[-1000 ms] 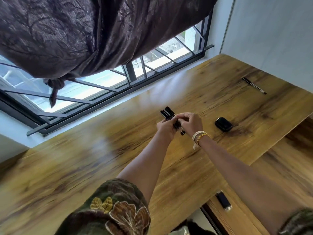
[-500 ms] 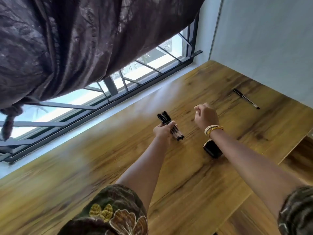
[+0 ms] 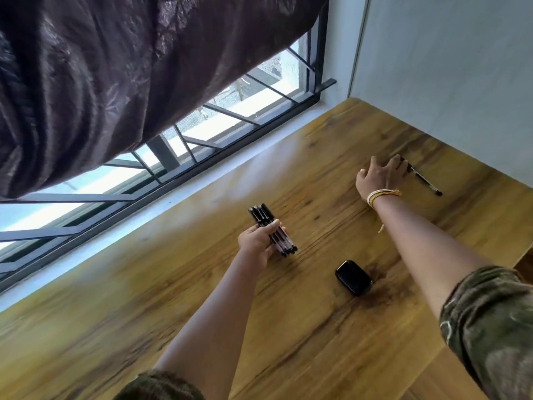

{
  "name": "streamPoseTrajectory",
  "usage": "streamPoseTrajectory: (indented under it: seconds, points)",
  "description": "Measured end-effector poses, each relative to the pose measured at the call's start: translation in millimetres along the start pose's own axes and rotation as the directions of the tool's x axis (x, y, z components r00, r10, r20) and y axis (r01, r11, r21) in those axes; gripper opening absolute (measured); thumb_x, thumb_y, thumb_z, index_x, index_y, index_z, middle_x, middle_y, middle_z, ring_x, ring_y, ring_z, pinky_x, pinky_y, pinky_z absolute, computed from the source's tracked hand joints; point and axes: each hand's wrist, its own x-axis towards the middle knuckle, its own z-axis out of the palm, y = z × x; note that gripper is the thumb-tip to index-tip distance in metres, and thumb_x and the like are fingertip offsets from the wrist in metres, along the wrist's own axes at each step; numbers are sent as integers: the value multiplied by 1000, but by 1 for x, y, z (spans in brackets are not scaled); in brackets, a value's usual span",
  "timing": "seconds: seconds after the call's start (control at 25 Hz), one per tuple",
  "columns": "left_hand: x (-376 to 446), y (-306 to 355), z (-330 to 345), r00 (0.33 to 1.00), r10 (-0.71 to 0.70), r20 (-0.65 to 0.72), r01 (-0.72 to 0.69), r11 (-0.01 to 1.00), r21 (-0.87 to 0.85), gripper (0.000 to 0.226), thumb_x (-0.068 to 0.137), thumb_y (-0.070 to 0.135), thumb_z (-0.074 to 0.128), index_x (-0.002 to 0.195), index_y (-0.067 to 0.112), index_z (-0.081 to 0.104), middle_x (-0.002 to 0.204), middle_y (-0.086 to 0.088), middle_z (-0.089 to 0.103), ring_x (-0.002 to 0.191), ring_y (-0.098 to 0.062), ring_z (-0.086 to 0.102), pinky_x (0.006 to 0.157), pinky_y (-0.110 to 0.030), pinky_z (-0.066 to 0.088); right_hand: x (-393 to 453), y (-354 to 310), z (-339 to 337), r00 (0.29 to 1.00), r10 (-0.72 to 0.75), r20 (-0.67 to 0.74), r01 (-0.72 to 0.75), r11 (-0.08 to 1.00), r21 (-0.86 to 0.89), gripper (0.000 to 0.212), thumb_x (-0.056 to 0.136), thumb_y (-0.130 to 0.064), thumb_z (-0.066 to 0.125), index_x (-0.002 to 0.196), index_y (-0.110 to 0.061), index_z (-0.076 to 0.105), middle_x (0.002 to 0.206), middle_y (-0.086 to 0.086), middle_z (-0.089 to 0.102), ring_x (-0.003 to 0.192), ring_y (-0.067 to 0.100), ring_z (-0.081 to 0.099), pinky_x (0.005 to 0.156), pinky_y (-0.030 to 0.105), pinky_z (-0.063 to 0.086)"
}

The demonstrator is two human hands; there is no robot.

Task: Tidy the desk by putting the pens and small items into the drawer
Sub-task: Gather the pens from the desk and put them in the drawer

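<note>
My left hand (image 3: 257,244) is closed around a bundle of several black pens (image 3: 272,230), held just above the middle of the wooden desk (image 3: 202,298). My right hand (image 3: 379,177) is stretched to the far right of the desk, fingers spread and resting on the near end of a single black pen (image 3: 424,180) that lies flat on the wood. Its fingers are not closed around that pen. A small black rounded case (image 3: 354,278) lies on the desk between my two forearms. No drawer is in view.
A window with black metal bars (image 3: 230,116) runs along the desk's far edge, with a dark brown curtain (image 3: 115,67) hanging over it. A pale wall (image 3: 447,67) bounds the desk on the right. A lower wooden surface (image 3: 461,379) shows at bottom right.
My right hand left the pen bundle and reached right and away to the lone pen. My left hand kept the bundle. The view turned right, hiding the drawer area seen earlier.
</note>
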Motion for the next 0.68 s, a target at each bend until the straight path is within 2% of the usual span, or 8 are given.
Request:
streamPoseTrajectory:
  seconds: [0.08, 0.2, 0.28, 0.36, 0.48, 0.56, 0.68]
  points:
    - [1, 0, 0, 1000, -2, -5, 2, 1000, -11, 43, 78, 0, 77, 117, -5, 60, 96, -21, 74, 79, -26, 75, 56, -32, 59, 4, 3, 1, 1000, -1, -7, 1, 999, -39, 36, 89, -33, 46, 115, -11, 56, 141, 34, 32, 132, 51, 26, 108, 65, 16]
    - [3, -1, 1, 1000, 4, -11, -4, 1000, -7, 41, 78, 0, 76, 115, -4, 61, 97, -21, 74, 84, -28, 75, 62, -35, 61, 4, 4, 1, 992, -51, -114, 46, 998, -47, 31, 86, -30, 47, 105, -7, 58, 125, 30, 43, 117, 47, 39, 102, 60, 31]
    - [3, -2, -1, 1000, 12, -3, -12, 1000, -8, 40, 78, 0, 76, 115, -4, 61, 97, -21, 74, 84, -28, 75, 65, -36, 61, 3, 6, 0, 986, -53, -157, 53, 999, -2, 31, 88, -24, 50, 111, -4, 55, 132, 31, 39, 122, 48, 37, 105, 59, 29]
    - [4, -2, -1, 1000, 13, -1, -13, 1000, -16, 40, 77, -1, 77, 114, -4, 61, 96, -21, 74, 84, -28, 75, 68, -38, 61, 1, 10, -2, 990, 8, -140, 2, 998, 70, 34, 91, -19, 50, 121, -1, 49, 140, 31, 32, 129, 47, 32, 107, 56, 24]
    - [3, -3, -1, 1000, 20, -2, -20, 1000, -16, 39, 78, -1, 76, 114, -4, 62, 96, -21, 74, 84, -28, 75, 70, -39, 60, -4, 16, 4, 986, 46, -157, -42, 999, 30, 32, 86, -9, 51, 116, 2, 52, 126, 29, 43, 115, 46, 42, 99, 53, 35]
    - [0, -3, -1, 999, 36, 5, -36, 999, -15, 39, 78, -1, 76, 114, -4, 61, 97, -21, 74, 85, -29, 75, 71, -39, 61, -13, 13, 7, 986, -1, -164, 0, 1000, -9, 29, 82, 1, 54, 111, 3, 57, 119, 26, 47, 107, 45, 47, 95, 51, 40]
    - [-3, -3, 0, 998, 61, 6, -61, 998, -11, 39, 78, 0, 77, 113, -4, 60, 98, -22, 73, 84, -29, 74, 75, -41, 61, -42, -5, 1, 984, -138, -113, 143, 989, 30, 29, 80, 2, 59, 109, -3, 63, 115, 24, 53, 103, 43, 53, 93, 46, 46]
